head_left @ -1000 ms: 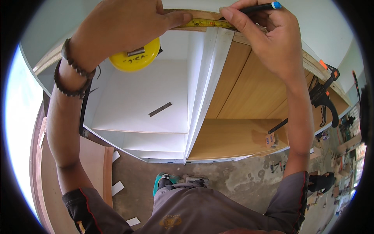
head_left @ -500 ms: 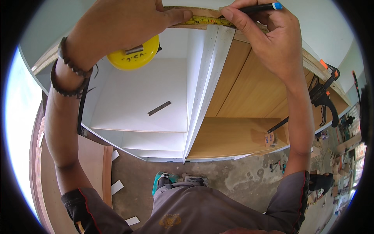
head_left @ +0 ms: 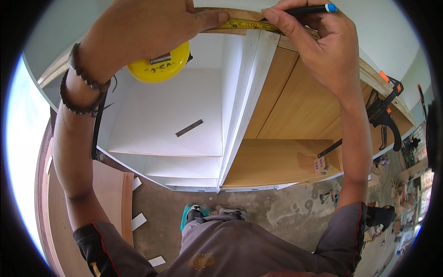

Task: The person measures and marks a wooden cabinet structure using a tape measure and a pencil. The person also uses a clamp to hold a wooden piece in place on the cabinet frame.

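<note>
Along the top edge of a cabinet (head_left: 256, 51) lies the yellow blade of a tape measure (head_left: 164, 69). Its round yellow case hangs below my left hand (head_left: 157, 30), which is closed on the tape with the thumb pressing the blade. Pinched in my right hand (head_left: 318, 41) is a black pencil (head_left: 307, 9) with a blue and white end. The pencil's tip meets the cabinet edge close to the blade, and my right fingertips rest there too. How my left fingers grip the case is mostly hidden behind that hand.
A short metal strip (head_left: 189, 128) lies on the white shelf, left of the divider. Right of it are wood-coloured panels (head_left: 281, 101) and a small box (head_left: 320, 165). A black bar clamp (head_left: 383, 113) grips the right edge. White offcuts (head_left: 138, 221) lie on the floor; a person (head_left: 380, 217) is far right.
</note>
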`<state>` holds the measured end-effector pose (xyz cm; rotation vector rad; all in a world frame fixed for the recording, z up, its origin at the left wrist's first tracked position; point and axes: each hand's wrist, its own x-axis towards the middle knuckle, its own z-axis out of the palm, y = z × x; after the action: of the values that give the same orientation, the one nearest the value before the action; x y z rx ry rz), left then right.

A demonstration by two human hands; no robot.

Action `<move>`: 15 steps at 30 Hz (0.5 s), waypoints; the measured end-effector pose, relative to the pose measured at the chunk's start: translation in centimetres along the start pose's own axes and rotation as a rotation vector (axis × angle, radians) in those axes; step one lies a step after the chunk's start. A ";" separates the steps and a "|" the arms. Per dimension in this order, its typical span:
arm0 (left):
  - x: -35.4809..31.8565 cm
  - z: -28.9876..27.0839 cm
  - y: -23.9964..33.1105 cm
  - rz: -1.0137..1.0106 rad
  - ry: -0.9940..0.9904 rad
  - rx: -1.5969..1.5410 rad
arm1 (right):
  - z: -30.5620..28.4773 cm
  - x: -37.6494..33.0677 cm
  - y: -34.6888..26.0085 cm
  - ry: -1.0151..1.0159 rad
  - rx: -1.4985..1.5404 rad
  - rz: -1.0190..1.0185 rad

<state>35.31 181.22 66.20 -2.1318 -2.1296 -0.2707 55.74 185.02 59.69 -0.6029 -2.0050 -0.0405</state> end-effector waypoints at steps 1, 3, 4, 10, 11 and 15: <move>0.0 0.0 -0.1 -0.007 0.000 0.005 | -0.2 0.1 0.4 -0.016 0.032 0.007; 0.4 0.3 -0.2 -0.020 -0.007 0.021 | -0.3 0.2 0.4 -0.031 0.023 0.015; 0.4 0.5 -0.4 -0.001 0.015 0.028 | -0.3 0.1 -0.2 -0.029 -0.015 0.015; -0.1 0.2 -0.3 0.022 0.031 -0.005 | 0.1 0.1 -0.5 0.006 -0.027 0.006; 0.0 0.1 -0.2 0.004 0.009 -0.014 | 0.1 0.1 -0.5 0.009 -0.024 0.008; 0.0 -0.1 0.0 0.000 -0.008 -0.002 | 0.2 0.0 -1.0 0.013 -0.098 -0.001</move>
<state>35.33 181.21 66.29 -2.1376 -2.1340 -0.2645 55.09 184.19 59.85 -0.6623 -1.9996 -0.1435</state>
